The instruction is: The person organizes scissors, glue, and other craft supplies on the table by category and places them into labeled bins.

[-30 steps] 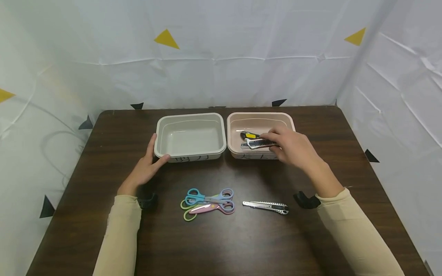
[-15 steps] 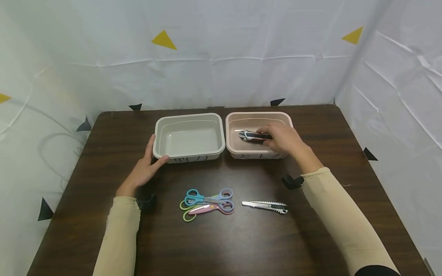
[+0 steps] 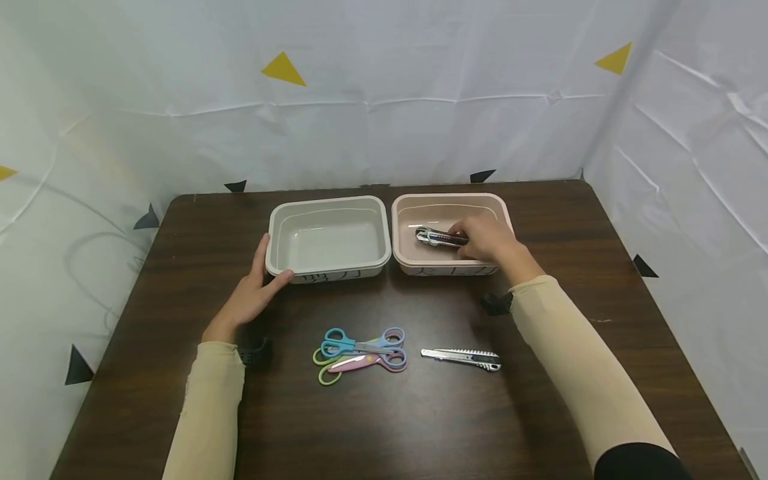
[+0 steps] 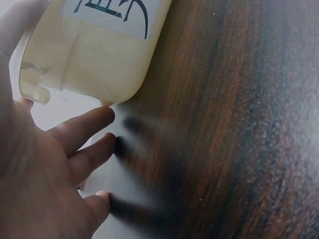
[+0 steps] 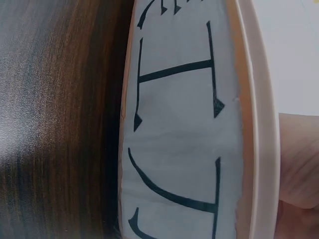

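Note:
In the head view, my right hand (image 3: 485, 239) reaches into the pink bin (image 3: 453, 267) and pinches the handle end of a utility knife (image 3: 439, 238) with a silver and black body. The knife lies low in the bin, and the fingertips are partly hidden. In the right wrist view, the bin's labelled wall (image 5: 184, 124) covers most of that hand. My left hand (image 3: 247, 297) rests against the left front corner of the whitish bin (image 3: 329, 277), fingers extended along its side and thumb at the rim. The left wrist view shows those fingers (image 4: 82, 129) straight, beside the corner.
Several scissors (image 3: 354, 350) with blue, green, pink and purple handles lie overlapping on the dark wooden table (image 3: 360, 433). To their right lies another silver utility knife (image 3: 462, 359). White sheeting (image 3: 384, 140) stands behind the table and at both sides.
My right hand has moved slightly left and lower into the pink bin with the utility knife. The yellow-marked knife seen there earlier is now hidden. My left hand has stayed in place.

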The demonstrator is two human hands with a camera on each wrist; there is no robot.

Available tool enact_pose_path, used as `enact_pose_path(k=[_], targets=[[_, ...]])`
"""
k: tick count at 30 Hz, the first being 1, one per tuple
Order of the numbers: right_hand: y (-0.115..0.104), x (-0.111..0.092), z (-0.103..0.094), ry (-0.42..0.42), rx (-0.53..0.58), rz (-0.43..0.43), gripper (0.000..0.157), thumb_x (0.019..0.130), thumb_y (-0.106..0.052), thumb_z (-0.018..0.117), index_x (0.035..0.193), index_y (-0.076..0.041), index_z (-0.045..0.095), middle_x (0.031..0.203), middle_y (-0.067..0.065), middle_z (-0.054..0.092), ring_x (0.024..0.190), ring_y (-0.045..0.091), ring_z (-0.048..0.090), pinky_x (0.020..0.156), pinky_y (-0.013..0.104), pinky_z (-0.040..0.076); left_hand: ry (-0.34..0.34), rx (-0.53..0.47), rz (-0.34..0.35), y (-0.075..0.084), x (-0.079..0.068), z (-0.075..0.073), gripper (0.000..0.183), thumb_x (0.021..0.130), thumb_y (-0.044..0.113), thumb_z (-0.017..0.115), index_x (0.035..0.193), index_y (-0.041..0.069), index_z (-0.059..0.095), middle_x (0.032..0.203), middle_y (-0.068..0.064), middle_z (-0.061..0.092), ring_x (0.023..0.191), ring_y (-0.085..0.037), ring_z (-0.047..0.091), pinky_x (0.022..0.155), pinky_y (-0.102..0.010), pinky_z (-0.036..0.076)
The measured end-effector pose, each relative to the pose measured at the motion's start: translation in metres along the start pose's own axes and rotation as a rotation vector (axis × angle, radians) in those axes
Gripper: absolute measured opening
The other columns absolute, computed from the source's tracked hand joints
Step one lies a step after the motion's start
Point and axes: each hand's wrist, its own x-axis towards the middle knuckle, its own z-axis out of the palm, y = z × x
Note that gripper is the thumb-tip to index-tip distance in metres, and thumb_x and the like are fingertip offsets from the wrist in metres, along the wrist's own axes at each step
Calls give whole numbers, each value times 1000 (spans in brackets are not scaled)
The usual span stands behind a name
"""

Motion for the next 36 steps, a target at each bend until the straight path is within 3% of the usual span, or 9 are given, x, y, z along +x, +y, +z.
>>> enact_pose_path(k=[9,16,26,33,36], targets=[[-2,6,1,8,-28,15,47,66,-18,89,111,-14,76,87,4,69,81,23,58,79,41,46,9,-5,-5,-1,0,0,88,94,59,53,149,54,-16,164,-9,8,137,-52,28,101,-74,24],[-1,8,4,-21,-48,27,46,67,-21,90,110,-13,75,88,4,68,83,23,58,80,40,45,2,-5,-6,-4,0,0,89,94,60,53,149,53,-16,164,-10,7,137,-54,27,100,-75,23],[-3,5,4,-31,-47,36,44,70,-18,88,112,-12,75,91,4,68,85,23,57,81,41,45,5,-9,-2,-6,3,0,87,94,59,53,145,60,-17,164,-10,7,138,-52,26,100,-75,23],[-2,5,4,-51,-63,34,43,72,-19,87,112,-12,74,95,3,69,86,22,58,83,43,45,-5,-2,13,-6,3,0,88,96,58,52,150,52,-17,163,-12,8,136,-53,31,101,-73,25],[-1,5,4,-56,-76,25,42,72,-19,87,111,-12,74,96,3,70,87,21,59,83,43,46,-4,0,19,-6,3,0,87,96,57,52,148,54,-17,163,-12,9,135,-53,31,101,-72,25]])
